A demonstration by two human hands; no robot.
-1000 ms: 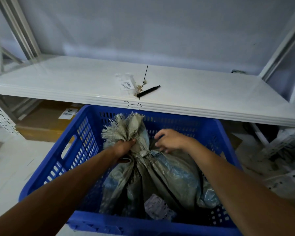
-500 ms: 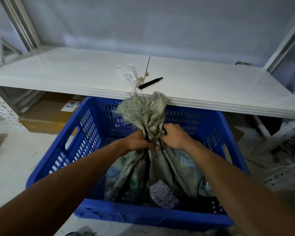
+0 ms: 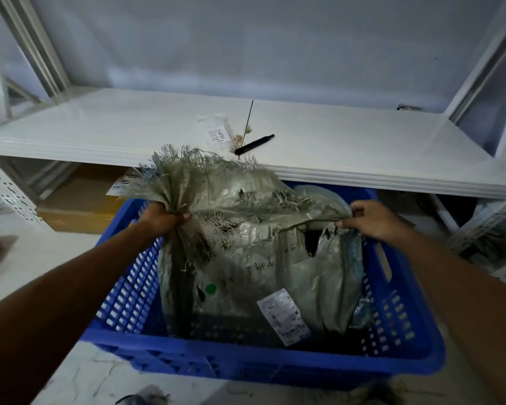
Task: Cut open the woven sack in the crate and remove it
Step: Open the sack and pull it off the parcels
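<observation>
Left hand (image 3: pixel 161 219) is fisted on the frayed neck of the woven sack (image 3: pixel 246 247); right hand (image 3: pixel 371 219) pinches its torn edge. Sack stands in the blue crate (image 3: pixel 246 363). We should lift both hands evenly, straight up, clearing the rim.

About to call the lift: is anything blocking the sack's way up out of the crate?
Possibly. The left hand and right hand grip the woven sack, whose frayed top already clears the blue crate rim. The white shelf edge sits close behind it, so lifting toward you looks clearer.
</observation>
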